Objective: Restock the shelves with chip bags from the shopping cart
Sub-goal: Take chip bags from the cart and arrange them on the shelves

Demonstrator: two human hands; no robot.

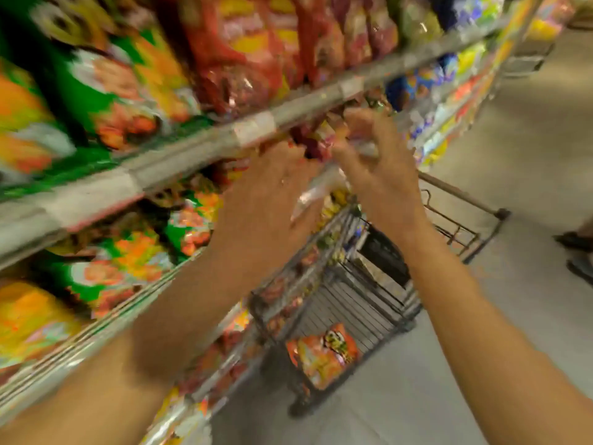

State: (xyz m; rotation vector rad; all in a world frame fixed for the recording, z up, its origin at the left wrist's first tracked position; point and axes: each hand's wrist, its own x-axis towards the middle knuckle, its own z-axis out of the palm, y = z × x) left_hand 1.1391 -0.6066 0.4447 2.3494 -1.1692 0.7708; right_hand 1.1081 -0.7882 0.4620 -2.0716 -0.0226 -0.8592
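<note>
The frame is blurred by motion. Both my hands reach up to a dark red chip bag (316, 141) just under the grey shelf rail (253, 128). My left hand (266, 200) lies flat against the bag's lower left with fingers extended. My right hand (375, 162) has its fingers curled on the bag's right edge, where shiny foil shows. Below them stands the wire shopping cart (349, 303), and an orange chip bag (322, 353) lies in its near end.
Shelves packed with green, orange and red chip bags (106, 91) run along the left and recede to the back right. Grey floor (529, 155) lies right of the cart. A person's dark shoes (574, 242) show at the right edge.
</note>
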